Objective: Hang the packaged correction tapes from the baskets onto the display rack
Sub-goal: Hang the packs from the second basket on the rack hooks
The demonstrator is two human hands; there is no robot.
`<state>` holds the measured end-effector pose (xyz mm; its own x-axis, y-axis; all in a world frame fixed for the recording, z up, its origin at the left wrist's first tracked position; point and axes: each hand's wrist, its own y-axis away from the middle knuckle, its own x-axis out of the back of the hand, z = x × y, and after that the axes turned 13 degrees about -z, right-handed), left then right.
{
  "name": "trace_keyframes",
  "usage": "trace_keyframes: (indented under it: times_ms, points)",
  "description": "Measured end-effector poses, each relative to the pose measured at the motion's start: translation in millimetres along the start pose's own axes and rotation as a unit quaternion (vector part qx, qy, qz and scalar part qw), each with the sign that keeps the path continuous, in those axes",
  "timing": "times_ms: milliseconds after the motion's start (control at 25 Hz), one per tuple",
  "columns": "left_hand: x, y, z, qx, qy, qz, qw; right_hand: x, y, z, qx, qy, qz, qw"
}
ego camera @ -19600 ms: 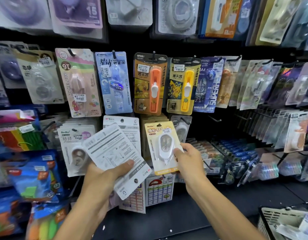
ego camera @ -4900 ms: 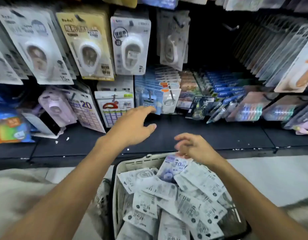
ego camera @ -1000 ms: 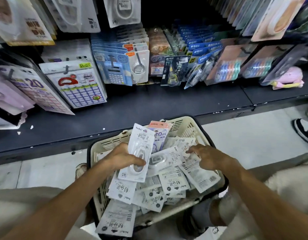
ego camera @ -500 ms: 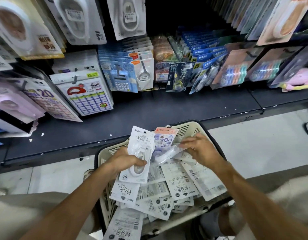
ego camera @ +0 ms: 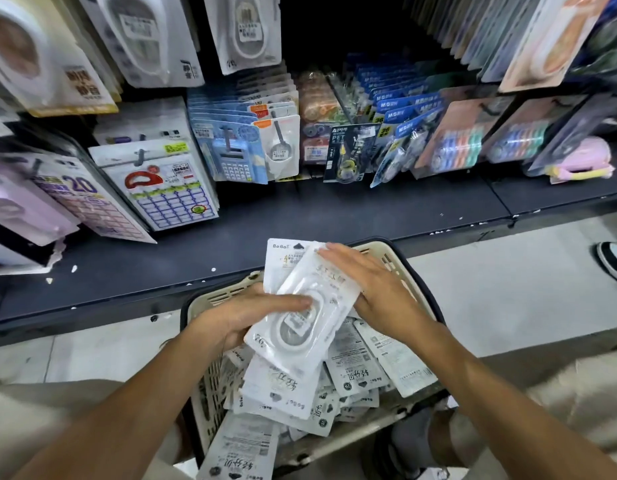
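- Dark shelf (ego camera: 300,220) below the display rack (ego camera: 334,36); pale tiled floor (ego camera: 507,289); a shoe (ego camera: 613,263) at the right edge.
- Your cream basket (ego camera: 386,252) holds loose packaged correction tapes (ego camera: 355,367).
- Your left hand (ego camera: 244,317) grips two white packs (ego camera: 300,317), thumb across the front one; the rear card reads "BoBo".
- Your right hand (ego camera: 372,289) lies on those packs with its fingers (ego camera: 334,251) straight.
- Legible on the rack: "20", "M&G", "36", "PET".

Even overhead light, dim rack recesses — edges warped, blurred
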<state>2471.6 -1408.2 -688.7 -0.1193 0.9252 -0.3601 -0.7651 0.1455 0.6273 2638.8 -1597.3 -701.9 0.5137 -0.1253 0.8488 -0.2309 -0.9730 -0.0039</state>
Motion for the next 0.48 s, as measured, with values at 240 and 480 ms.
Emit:
trace_keyframes:
  times_ms: [240, 480]
  points:
    - [7, 2, -6, -0.015, -0.022, 0.081, 0.996, -3, 57, 79, -0.067, 0.391, -0.416, 0.818]
    - [11, 1, -12, -0.002, -0.019, 0.077, 0.997, -10, 70, 67, 0.064, 0.382, -0.448, 0.805]
